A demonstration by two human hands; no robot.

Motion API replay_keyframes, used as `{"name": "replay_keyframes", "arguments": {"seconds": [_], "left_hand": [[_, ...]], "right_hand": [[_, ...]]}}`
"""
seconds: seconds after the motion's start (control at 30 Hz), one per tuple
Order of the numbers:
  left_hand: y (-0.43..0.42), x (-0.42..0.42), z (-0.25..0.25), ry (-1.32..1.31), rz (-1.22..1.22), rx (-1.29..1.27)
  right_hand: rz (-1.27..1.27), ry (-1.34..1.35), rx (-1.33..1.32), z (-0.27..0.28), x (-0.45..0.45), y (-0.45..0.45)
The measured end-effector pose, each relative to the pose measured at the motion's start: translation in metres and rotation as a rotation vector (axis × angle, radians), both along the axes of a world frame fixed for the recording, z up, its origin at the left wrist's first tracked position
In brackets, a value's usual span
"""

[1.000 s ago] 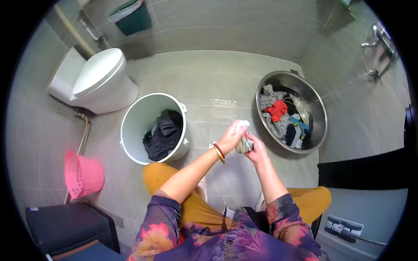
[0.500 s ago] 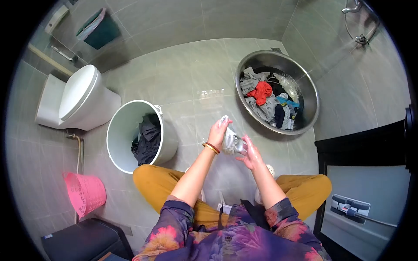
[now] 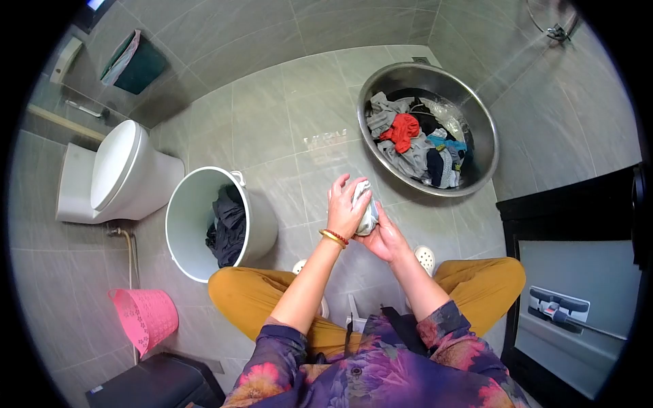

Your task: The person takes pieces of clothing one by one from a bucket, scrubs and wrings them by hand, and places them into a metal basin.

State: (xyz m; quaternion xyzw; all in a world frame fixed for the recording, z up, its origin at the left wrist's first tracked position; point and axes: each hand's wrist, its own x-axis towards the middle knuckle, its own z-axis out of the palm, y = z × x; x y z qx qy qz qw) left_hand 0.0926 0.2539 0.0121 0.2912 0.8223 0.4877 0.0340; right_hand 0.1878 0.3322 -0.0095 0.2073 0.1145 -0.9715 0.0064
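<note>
Between my hands, in front of my knees, is a small wet white-and-grey cloth [image 3: 369,219], bunched up; its exact kind cannot be made out. My left hand [image 3: 345,209] presses on it from the left, fingers curved over its top. From the right and below, my right hand [image 3: 385,236] cups the same cloth, thumb up along its side. Ahead to the right stands a large metal basin [image 3: 486,146] of water with grey, black, blue and red clothes [image 3: 407,149]. A pale bucket [image 3: 262,221] on the left holds dark clothes [image 3: 230,224].
A white toilet [image 3: 117,166] and a green bin [image 3: 139,64] are at the far left. Nearer are a pink basket [image 3: 146,316] and a dark box [image 3: 160,384]. Water sprays from the upper right wall into the basin. A flat mop [image 3: 561,309] lies by the black-framed door at right.
My hands have closed together around the cloth, which is now more tightly bunched. The left fingers moved over its top. The camera view has shifted slightly.
</note>
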Motion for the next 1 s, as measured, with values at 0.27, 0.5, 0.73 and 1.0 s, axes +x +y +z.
{"name": "replay_keyframes", "arguments": {"seconds": [0.27, 0.5, 0.73, 1.0], "left_hand": [[-0.015, -0.022, 0.013, -0.632, -0.443, 0.063], [-0.013, -0.035, 0.063, -0.879, -0.810, 0.193], [0.013, -0.049, 0.078, -0.588, -0.527, -0.029], [0.027, -0.068, 0.052, -0.325, -0.515, -0.249]], "right_hand": [[0.280, 0.100, 0.027, 0.034, 0.006, 0.012], [0.609, 0.124, 0.222, 0.044, -0.009, 0.009], [0.267, -0.084, 0.277, 0.096, -0.035, -0.007], [0.384, -0.196, 0.689, 0.029, -0.060, -0.003]]}}
